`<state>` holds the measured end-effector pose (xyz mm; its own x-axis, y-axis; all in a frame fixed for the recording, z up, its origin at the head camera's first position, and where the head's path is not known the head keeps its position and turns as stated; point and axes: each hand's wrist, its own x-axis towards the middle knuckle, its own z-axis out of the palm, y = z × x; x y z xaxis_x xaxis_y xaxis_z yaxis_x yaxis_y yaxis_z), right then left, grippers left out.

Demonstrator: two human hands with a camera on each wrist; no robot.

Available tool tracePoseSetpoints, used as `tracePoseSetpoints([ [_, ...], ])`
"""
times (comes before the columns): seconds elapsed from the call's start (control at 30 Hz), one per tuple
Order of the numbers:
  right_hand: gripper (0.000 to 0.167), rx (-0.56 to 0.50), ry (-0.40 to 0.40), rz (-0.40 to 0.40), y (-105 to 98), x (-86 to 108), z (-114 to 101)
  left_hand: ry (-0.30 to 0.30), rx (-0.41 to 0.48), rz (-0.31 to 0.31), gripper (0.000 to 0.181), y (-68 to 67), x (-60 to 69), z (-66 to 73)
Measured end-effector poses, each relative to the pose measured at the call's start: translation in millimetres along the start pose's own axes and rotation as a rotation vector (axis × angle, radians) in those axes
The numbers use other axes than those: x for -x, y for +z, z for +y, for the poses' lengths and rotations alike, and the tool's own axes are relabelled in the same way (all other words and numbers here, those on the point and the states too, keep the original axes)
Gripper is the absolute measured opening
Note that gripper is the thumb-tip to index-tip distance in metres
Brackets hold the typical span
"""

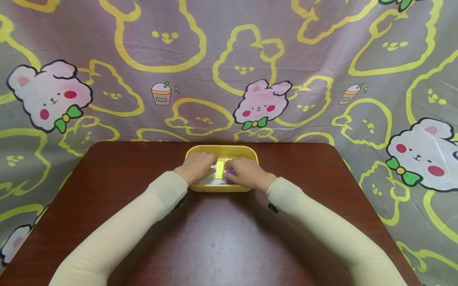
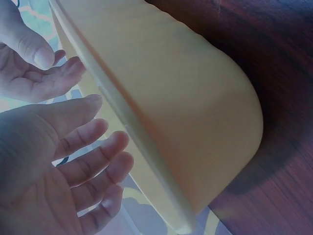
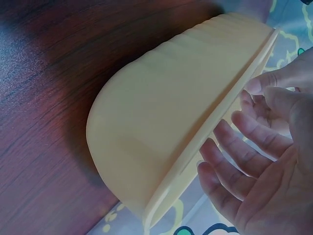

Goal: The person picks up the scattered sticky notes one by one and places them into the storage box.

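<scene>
A yellow plastic basket (image 1: pixel 222 188) stands near the table's far edge. My left hand (image 1: pixel 198 166) reaches over its left half, and my right hand (image 1: pixel 247 171) over its right half. Between them, inside, lie a bright yellow strip (image 1: pixel 220 170), something white (image 1: pixel 211 181) and a purple item (image 1: pixel 230 173) partly covered by the right hand. The wrist views show the left hand (image 2: pixel 73 166) and the right hand (image 3: pixel 259 166) by the rim, fingers loosely bent, nothing seen in them. The basket's wall hides the contents there.
A dark reddish-brown wooden table (image 1: pixel 222 238) extends around the basket. Behind and beside it hangs a grey curtain (image 1: pixel 200 79) printed with yellow outlines and rabbit faces.
</scene>
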<state>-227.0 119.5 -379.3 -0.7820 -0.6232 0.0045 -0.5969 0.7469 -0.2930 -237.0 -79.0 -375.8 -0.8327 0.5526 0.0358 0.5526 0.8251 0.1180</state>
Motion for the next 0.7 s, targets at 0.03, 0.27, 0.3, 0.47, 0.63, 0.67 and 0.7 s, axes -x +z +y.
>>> tracePoseSetpoints([
  [0.03, 0.02, -0.002, 0.001, 0.0, -0.3, 0.3, -0.4, -0.001, 0.003, -0.004, 0.018, -0.4, 0.2, 0.4],
  [0.27, 0.021, -0.006, 0.006, -0.005, -1.1, 1.0, -2.0, -0.003, 0.006, -0.002, 0.019, -0.9, 2.4, -0.1],
  [0.3, 0.021, -0.004, 0.005, -0.005, -1.2, 1.0, -2.1, -0.006, 0.008, 0.0, 0.019, -1.0, 2.8, -0.4],
  [0.47, 0.021, -0.012, 0.002, -0.001, -1.4, 1.4, -2.6, -0.015, 0.02, 0.004, 0.019, -1.1, 4.0, -0.8],
  [0.63, 0.021, -0.017, 0.003, 0.0, -0.6, 2.5, -2.8, -0.013, 0.016, 0.016, 0.02, 0.0, 6.1, -0.9],
  [0.67, 0.022, -0.016, 0.003, 0.003, -0.6, 3.0, -3.0, -0.014, 0.016, 0.017, 0.02, 0.1, 6.7, -0.9],
  [0.7, 0.022, -0.015, 0.003, 0.004, -0.4, 3.5, -2.9, -0.016, 0.017, 0.015, 0.02, 0.2, 7.5, -0.9],
])
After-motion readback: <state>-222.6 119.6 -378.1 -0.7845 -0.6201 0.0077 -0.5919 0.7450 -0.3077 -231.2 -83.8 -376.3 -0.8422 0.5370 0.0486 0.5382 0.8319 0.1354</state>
